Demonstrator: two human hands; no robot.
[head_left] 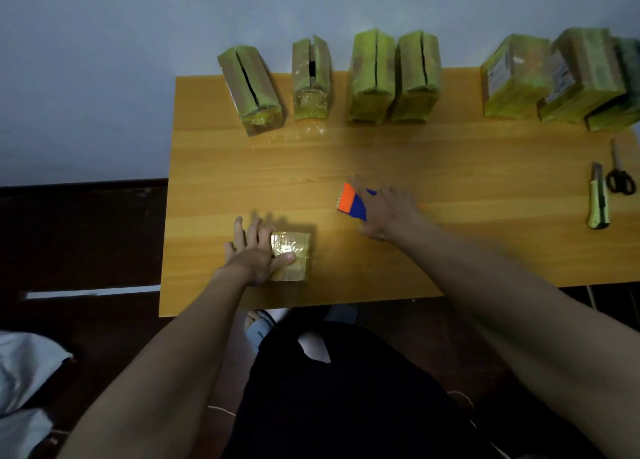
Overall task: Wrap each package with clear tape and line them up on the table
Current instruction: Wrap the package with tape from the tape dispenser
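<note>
Pale grey wall stands behind a rectangular wooden table with a smooth, orange-toned grain, seen from the head camera looking down past two bare forearms.

Along the far edge of the table stands a row of seven tape-wrapped packages, boxy, glossy and greenish-yellow; four on the left show a dark slit down the top, and the three on the right bear pale labels and crowd together, the last partly hidden behind its neighbour. An eighth, smaller package, flat and shiny with clear tape, lies near the front edge of the table, well apart from the row.

The left hand rests on this small package's left side, fingers spread and straight, thumb laid across its top. The right hand, blurred, is curled over a tape dispenser of orange and blue plastic with a toothed cutting edge, at the middle of the table; its grip looks closed on the handle.

At the right edge lie one utility knife with a green-and-black body and one pair of black-handled scissors, just beside each other.
</note>
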